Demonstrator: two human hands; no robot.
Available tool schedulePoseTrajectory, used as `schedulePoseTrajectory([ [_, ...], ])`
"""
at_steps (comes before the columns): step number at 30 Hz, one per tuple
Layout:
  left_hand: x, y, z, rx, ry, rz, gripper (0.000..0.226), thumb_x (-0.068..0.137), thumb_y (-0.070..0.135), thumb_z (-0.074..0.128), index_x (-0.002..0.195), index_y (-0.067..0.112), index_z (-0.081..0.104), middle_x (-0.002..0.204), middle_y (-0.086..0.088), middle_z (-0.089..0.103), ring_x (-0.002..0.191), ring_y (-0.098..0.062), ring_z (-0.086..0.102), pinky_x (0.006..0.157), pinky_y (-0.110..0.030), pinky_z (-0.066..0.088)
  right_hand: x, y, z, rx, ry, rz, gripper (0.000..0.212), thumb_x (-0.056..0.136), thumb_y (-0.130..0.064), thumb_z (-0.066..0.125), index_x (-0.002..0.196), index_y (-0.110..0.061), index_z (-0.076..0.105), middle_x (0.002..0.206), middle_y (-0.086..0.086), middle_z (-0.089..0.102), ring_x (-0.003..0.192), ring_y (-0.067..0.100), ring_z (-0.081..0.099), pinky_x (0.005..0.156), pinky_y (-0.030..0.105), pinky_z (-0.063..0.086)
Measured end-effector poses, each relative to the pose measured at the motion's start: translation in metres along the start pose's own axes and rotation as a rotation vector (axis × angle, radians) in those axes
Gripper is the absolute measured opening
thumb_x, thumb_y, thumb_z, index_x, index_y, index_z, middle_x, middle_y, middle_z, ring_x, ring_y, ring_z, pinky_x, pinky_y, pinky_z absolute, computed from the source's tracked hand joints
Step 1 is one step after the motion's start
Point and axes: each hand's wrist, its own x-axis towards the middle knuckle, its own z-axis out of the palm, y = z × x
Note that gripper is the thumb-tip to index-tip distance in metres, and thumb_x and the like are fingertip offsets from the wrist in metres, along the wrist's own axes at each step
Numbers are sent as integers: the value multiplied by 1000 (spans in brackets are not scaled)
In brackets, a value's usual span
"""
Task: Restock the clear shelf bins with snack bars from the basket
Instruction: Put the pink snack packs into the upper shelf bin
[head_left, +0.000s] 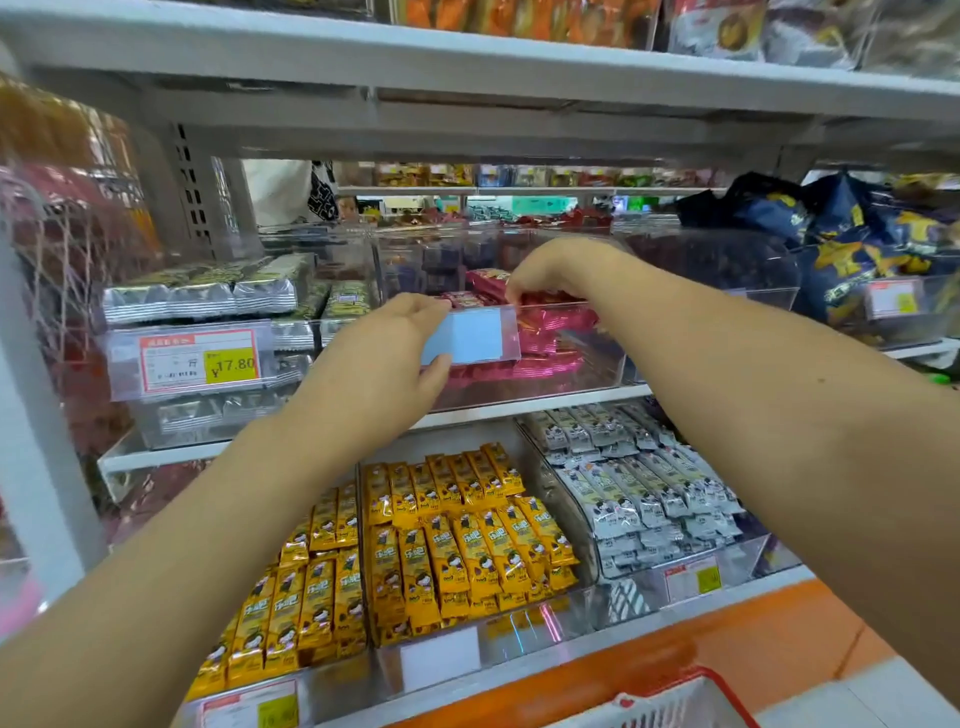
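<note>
A clear shelf bin (597, 374) on the middle shelf holds pink and red snack bars (550, 338). My left hand (384, 358) grips the bin's front left corner, thumb beside its blue label holder (467, 335). My right hand (550, 270) reaches over the bin's rim and pinches a red snack bar (491, 278) lying on top of the pile. The red basket (670, 701) shows only its rim at the bottom edge of the view.
To the left, a bin of silver packets (197, 296) carries a 17.80 price tag. Dark blue bags (841, 234) fill the bin to the right. The lower shelf holds yellow bars (441, 540) and grey-white bars (634, 493). An upper shelf (467, 67) hangs close overhead.
</note>
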Motion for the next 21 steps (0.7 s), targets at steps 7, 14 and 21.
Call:
schedulePoseTrajectory([
  [7,1,0,2,9,35,11,53,97,29,45,147,16,34,146,1,39,120,-22,50,94,-32,42,9,4,-3,222,-91,99,18,98,-25,50,102,-8,53,97,15,61,87,31,60,69,44,51],
  [14,2,0,1,17,31,15,54,96,29,46,147,16,33,146,0,39,119,-22,50,92,-32,42,19,2,10,365,49,58,35,97,-21,50,128,-6,47,116,14,60,106,32,59,96,46,47],
  [21,2,-1,0,-10,20,13,52,96,28,47,146,16,36,145,-1,41,121,-22,48,95,-31,40,26,3,6,300,229,-24,32,97,-17,48,126,-3,49,109,13,60,84,19,54,88,35,48],
])
